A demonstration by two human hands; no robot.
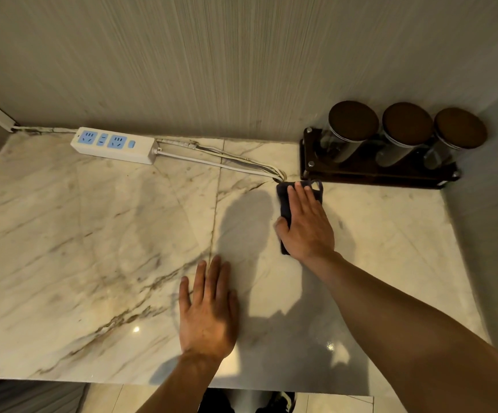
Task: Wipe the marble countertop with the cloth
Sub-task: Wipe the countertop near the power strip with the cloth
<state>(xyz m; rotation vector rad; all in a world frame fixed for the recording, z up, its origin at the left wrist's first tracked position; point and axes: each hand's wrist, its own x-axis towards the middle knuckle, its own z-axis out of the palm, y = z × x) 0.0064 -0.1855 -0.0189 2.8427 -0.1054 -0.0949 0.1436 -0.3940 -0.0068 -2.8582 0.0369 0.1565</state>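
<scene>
A pale marble countertop (92, 239) with brown veins fills the view. A dark folded cloth (284, 201) lies on it toward the back right, just in front of the jar rack. My right hand (305, 225) presses flat on top of the cloth, fingers extended, and covers most of it. My left hand (207, 308) rests flat on the bare marble nearer the front edge, fingers spread, holding nothing.
A white power strip (113, 144) with blue sockets lies at the back left, its cables (220, 159) running right to a hole near the cloth. A dark wooden rack (367, 171) holding three glass jars stands in the back right corner. Walls close the back and right.
</scene>
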